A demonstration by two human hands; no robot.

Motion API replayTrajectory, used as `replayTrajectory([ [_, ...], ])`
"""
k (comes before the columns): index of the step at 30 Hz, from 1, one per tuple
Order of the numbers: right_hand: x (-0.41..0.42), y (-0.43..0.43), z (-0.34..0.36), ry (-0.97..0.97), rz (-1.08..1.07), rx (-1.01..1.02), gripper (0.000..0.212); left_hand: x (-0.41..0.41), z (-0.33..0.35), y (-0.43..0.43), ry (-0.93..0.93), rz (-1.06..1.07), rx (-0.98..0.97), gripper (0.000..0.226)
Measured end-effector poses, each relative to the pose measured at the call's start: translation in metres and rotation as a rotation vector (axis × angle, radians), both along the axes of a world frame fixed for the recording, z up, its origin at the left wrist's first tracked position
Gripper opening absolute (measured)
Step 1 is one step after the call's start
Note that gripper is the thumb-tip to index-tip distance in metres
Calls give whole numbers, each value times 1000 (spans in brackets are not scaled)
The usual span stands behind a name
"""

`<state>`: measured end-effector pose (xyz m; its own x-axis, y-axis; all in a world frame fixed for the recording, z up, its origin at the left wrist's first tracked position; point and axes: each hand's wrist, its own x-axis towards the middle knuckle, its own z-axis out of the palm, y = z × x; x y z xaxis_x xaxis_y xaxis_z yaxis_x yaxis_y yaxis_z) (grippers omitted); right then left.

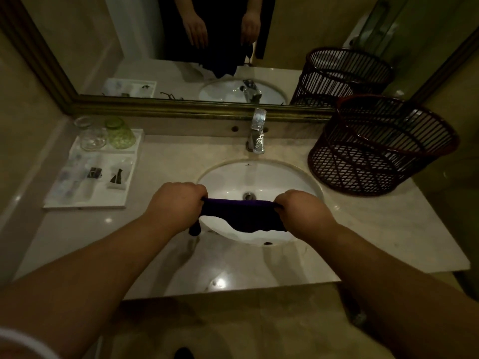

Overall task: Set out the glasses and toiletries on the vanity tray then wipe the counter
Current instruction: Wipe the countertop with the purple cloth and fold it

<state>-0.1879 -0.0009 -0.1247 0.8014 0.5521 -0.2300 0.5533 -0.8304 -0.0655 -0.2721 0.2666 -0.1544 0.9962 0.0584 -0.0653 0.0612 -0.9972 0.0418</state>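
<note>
A dark purple cloth (242, 216) is stretched between my left hand (173, 203) and my right hand (303, 211), both shut on its ends, above the front of the white sink (285, 174). On the counter's left lies the white vanity tray (114, 200). A clear glass (92, 137) and a green glass (120, 136) stand upside down at its far end. Wrapped toiletries (77, 174) and small sachets (118, 177) lie on the near part of the tray.
A chrome tap (256, 133) rises behind the sink. A dark woven basket (375, 149) sits on the counter's right end. The beige marble counter (375, 229) runs below a gold-framed mirror (181, 107). Its front edge is near my forearms.
</note>
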Motion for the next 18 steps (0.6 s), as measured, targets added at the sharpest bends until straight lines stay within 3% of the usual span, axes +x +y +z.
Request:
replayTrajectory([
  [5, 7, -1, 14, -13, -54, -17, 23, 9, 13, 13, 44, -26, -125, 23],
  [18, 32, -70, 47, -79, -290, 40, 20, 80, 53, -29, -17, -197, -26, 20],
])
